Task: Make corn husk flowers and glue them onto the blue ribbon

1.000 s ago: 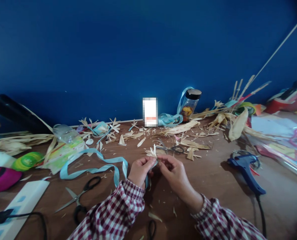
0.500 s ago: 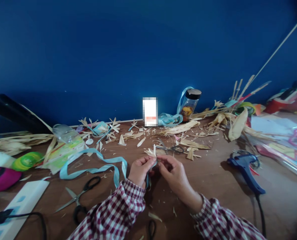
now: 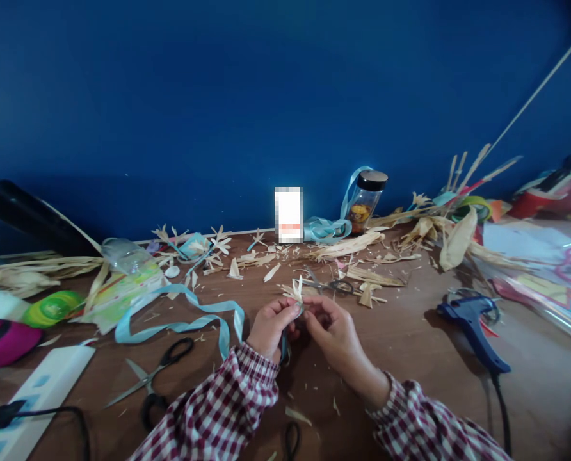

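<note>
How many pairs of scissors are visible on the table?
2 clearly: one open pair beside the left sleeve, another pair just beyond the right hand. A black loop at the bottom edge may be a third, cut off.

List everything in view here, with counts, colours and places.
husk flower: one, cream, held at centre
other flowers: several, cream, far side, left
husk scraps: many, tan, mostly far side
ribbon: count unclear, light blue, left and far centre
scissors: at least two, black handles, left and centre
jar: one, clear, black lid, far side
glue gun: one, blue, right
power strip: one, white, lower left
round item: one, yellow-green, left
blurred patch: one, white, far centre
edge clutter: uncounted, mixed colours, both sides
wall: one, blue, background
table: one, brown, foreground
sleeves: two, maroon and white checks, bottom
left hand: one, bare, centre
right hand: one, bare, right of centre
</note>
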Demonstrator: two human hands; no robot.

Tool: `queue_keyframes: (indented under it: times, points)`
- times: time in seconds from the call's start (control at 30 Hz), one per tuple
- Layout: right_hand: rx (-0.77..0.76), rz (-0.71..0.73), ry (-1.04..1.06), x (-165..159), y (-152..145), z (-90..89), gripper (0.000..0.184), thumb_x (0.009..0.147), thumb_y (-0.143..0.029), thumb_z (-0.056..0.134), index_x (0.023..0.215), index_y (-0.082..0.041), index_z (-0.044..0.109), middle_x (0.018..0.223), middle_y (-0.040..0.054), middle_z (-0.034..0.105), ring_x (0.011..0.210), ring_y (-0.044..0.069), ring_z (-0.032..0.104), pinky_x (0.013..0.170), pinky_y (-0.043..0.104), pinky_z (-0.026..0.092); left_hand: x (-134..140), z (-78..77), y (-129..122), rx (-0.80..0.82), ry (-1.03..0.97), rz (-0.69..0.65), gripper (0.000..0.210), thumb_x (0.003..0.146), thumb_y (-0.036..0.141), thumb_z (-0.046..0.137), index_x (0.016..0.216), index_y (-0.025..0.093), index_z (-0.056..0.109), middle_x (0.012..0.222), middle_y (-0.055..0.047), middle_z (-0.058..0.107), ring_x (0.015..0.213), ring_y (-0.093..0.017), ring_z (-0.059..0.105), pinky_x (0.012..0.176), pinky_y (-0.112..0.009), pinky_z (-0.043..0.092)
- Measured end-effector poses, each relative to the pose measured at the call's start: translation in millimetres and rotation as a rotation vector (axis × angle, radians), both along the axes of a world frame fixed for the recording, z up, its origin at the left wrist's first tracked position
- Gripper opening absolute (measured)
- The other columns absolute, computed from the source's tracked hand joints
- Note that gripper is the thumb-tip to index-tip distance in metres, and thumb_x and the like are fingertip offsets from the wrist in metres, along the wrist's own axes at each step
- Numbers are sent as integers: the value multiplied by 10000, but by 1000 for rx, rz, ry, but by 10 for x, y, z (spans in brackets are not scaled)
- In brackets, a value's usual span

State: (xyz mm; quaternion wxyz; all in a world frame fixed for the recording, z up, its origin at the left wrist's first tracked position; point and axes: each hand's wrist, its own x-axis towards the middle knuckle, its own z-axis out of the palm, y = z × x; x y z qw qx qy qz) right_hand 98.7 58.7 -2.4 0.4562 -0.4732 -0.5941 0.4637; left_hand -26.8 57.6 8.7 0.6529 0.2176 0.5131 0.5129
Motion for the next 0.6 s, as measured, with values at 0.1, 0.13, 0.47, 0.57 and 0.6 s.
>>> queue_keyframes:
  times: [0.1,0.13,0.47,0.57,0.6]
  points:
    - [15,4,-26,1,-7,-13,190,790,-209,540,953,-171,630,682,10,625,547,118,539,498,211,426,-4,-6,11,-14,-21,-9,339,475,314,799,676,147,584,459,69,501,382,-41,385,374,-163,333]
    - [27,1,-43,3,-11,-19,192,788,-205,542,954,-172,631,686,11,627,548,118,538,498,211,425,-9,-12,16,-12,-21,-7,333,475,311,798,671,145,587,457,68,500,377,-40,383,369,-163,326]
    - [106,-21,-151,10,-22,27,189,772,-180,541,935,-153,634,719,30,637,573,129,553,526,221,447,-41,-60,37,-2,-85,-14,335,526,351,806,690,133,611,443,76,456,370,-23,362,359,-140,338]
    - [118,-7,-160,10,-27,43,195,776,-170,536,942,-162,638,739,29,648,600,134,571,550,225,457,-36,-63,44,-53,-113,50,357,509,366,818,656,133,591,451,74,467,352,-15,368,350,-134,350]
    - [126,-4,-164,11,-28,46,201,777,-166,533,947,-168,640,740,26,650,601,133,572,551,224,456,-37,-65,46,-67,-112,69,355,506,361,820,651,132,590,465,67,484,356,-17,386,351,-132,356]
